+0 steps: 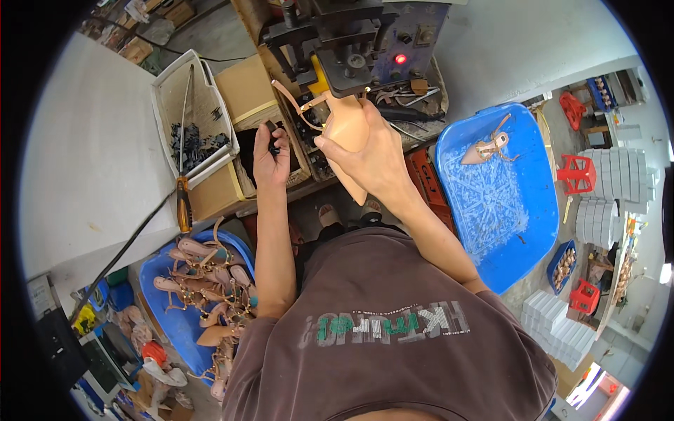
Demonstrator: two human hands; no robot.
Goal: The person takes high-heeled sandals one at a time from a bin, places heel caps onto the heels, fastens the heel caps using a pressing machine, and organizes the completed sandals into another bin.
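Observation:
My right hand grips a tan pointed sandal from its right side, thumb across it. The sandal's back end is up under the head of a dark metal press, and its thin straps hang out to the left. Whether it touches the press is hard to see. To the left, my left hand is closed with its fingertips around a small black piece. It is held over the cardboard boxes, apart from the sandal. More small black pieces lie in a white tray beyond it.
A screwdriver rests across the tray's edge. At lower left, a blue tub is full of sandals. The large blue tub on the right holds one sandal. A red light glows on the press's control box.

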